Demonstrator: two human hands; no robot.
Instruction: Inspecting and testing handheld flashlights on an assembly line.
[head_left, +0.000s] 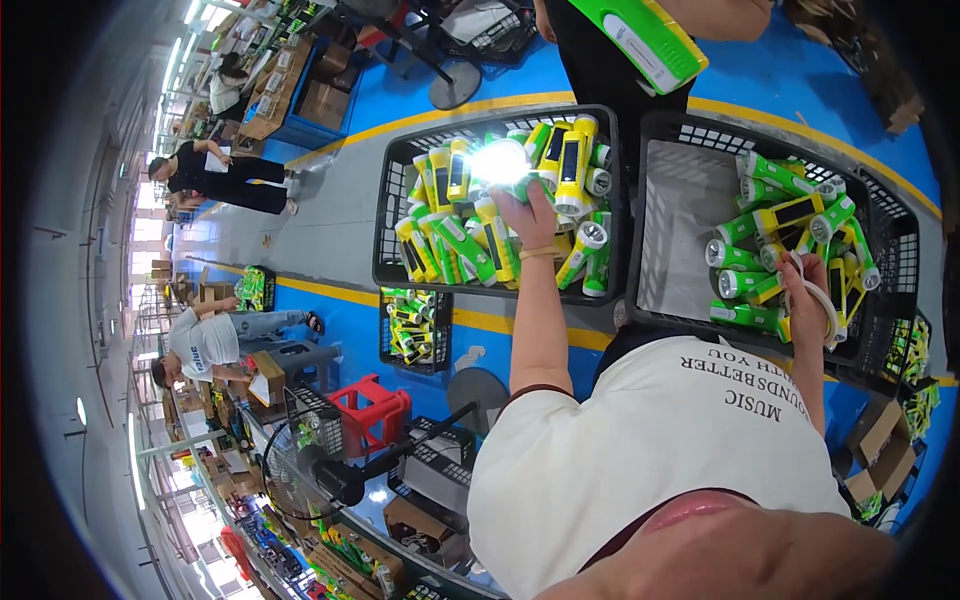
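My left hand (529,217) reaches over the left black crate (384,240) and is closed on a flashlight (500,163). Its lamp is lit, and the glare hides most of its body. Around it lie many green and yellow flashlights (465,250), some with a dark solar panel along the side. Over the right black crate (690,185), my right hand (808,290) has its fingers closed beside a pile of similar flashlights (790,215). A pale loop runs by that hand. What its fingers grip, I cannot make out.
At the top, a large green flashlight (640,40) shows before a person in dark clothing. A smaller crate (442,335) of flashlights stands on the floor at left. Below it are a red stool (372,415) and a fan (335,478). Other people stand farther left.
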